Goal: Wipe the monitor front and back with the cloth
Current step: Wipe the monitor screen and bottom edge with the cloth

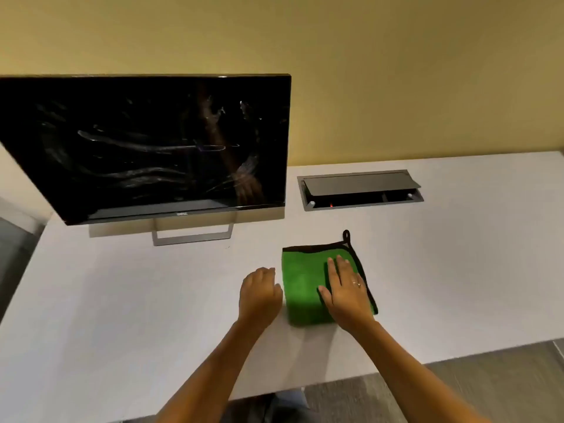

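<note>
My right hand (345, 288) lies flat, fingers straight, on the green cloth (305, 285) — its loop points away. My left hand (259, 293) curls loosely beside it — the monitor (146, 145) stretches sideways.

Head cam, fwd-down, seemingly close over desk (457, 270)

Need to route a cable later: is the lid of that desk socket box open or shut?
Open. The lid of the socket box is tilted up, showing a dark gap with a small red light beneath it.

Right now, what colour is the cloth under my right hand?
Bright green with black edging and a black hanging loop, seen in the head view: cloth, right hand flat on it.
</note>
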